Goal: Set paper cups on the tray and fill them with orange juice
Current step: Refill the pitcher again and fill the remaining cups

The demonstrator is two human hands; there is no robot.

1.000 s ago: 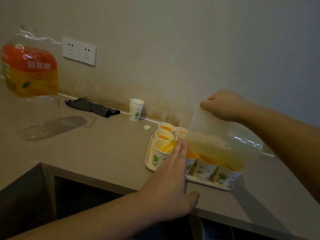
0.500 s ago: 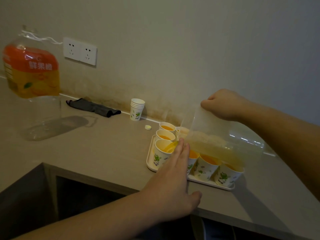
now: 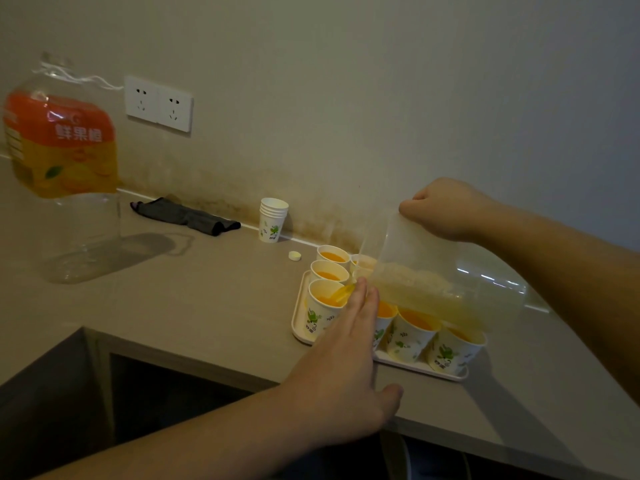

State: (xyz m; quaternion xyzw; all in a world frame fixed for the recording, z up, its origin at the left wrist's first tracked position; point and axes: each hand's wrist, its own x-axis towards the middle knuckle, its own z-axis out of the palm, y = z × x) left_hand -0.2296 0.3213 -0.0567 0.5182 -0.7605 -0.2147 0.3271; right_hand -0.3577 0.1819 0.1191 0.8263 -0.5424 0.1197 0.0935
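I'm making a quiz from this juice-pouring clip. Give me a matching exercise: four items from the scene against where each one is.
Items:
1. clear pitcher
2. stack of cups
3. dark cloth
4. small cap

Places:
A. lying on the counter below the wall sockets
B. tilted above the tray, held by the right hand
C. on the counter between the stack and the tray
D. upright by the wall, off the tray

Pairs: 1-B, 2-D, 3-A, 4-C

bottle label reads "鲜果橙"
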